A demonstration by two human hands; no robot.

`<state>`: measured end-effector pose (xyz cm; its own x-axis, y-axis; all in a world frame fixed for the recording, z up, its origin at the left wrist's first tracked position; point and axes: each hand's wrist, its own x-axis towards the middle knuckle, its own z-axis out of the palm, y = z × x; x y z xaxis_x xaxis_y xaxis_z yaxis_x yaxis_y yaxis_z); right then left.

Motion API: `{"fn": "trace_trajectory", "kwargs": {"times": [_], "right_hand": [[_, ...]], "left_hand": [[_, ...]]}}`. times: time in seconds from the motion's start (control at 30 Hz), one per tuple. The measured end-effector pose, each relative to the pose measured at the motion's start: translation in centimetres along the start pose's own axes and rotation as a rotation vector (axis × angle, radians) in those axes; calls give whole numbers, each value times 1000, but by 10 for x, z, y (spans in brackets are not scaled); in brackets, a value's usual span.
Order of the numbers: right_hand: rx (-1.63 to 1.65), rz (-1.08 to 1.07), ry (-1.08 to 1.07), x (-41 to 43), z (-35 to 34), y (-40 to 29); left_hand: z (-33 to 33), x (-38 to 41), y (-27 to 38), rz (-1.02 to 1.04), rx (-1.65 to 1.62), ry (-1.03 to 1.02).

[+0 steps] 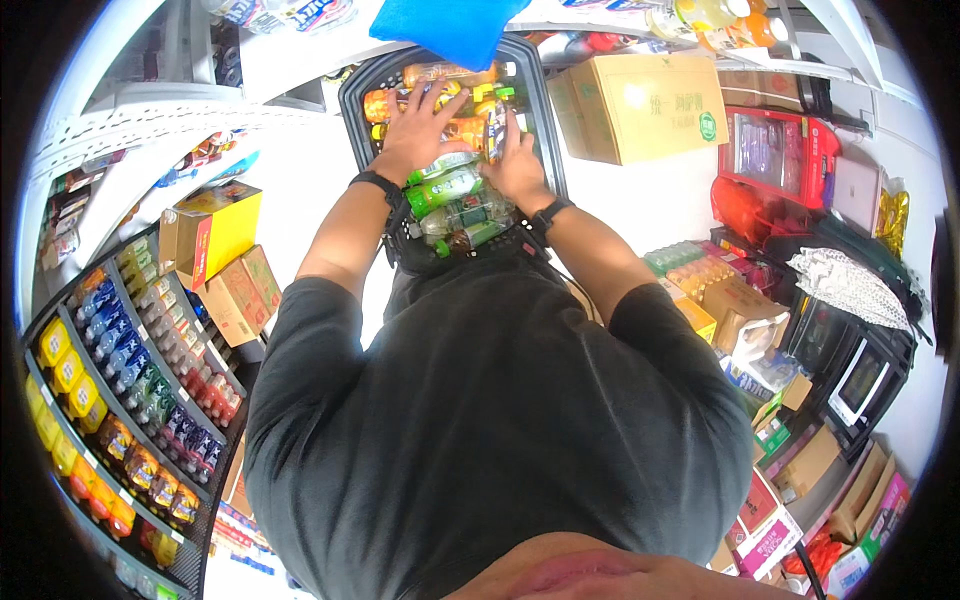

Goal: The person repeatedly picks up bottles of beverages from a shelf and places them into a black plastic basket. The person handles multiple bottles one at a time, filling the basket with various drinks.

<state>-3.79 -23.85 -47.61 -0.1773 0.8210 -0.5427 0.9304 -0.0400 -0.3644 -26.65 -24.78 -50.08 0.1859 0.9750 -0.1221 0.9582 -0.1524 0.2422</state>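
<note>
A black plastic basket [556, 142] in front of my body holds several drink bottles lying on their sides. My left hand [417, 129] rests with spread fingers over the orange-labelled bottles [466, 131] at the basket's left middle. At the right side, my right hand [516, 161] touches a small bottle with a dark label [496, 133]; whether the fingers close around it cannot be told. Nearer to me lie a green-and-white labelled bottle [448, 189] and a clear bottle [465, 213]. Both wrists wear black bands.
A blue cloth or bag [450, 28] overhangs the basket's far end. A cardboard carton [649, 109] stands to the right. Shelves of drinks [142, 337] curve along the left, with a yellow carton [225, 232] beside them. More cartons and bottle packs [694, 274] are at the right.
</note>
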Motion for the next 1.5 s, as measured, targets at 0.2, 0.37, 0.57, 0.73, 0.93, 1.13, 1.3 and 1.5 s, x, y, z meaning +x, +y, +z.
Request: {"fn": "trace_trajectory", "kwargs": {"times": [0.2, 0.37, 0.57, 0.73, 0.93, 1.13, 1.3, 1.5], "right_hand": [[-98, -122, 33, -6, -15, 27], [-130, -83, -16, -7, -18, 18], [-80, -126, 79, 2, 26, 26], [-23, -31, -52, 0, 12, 21], [235, -505, 255, -10, -35, 57], [952, -366, 36, -56, -116, 76], [1100, -484, -31, -87, -192, 54], [1067, -770, -142, -90, -253, 43]], "left_hand": [[-4, 0, 9, 5, 51, -64], [1, 25, 25, -133, 153, -72], [24, 11, -15, -114, -98, 135], [10, 17, -12, -245, -28, -78], [10, 9, -1, -203, -108, 195], [-87, -52, 64, 48, -519, 618], [-212, -63, 105, 62, -495, 880], [-382, 38, 135, -31, -464, 1407]]}}
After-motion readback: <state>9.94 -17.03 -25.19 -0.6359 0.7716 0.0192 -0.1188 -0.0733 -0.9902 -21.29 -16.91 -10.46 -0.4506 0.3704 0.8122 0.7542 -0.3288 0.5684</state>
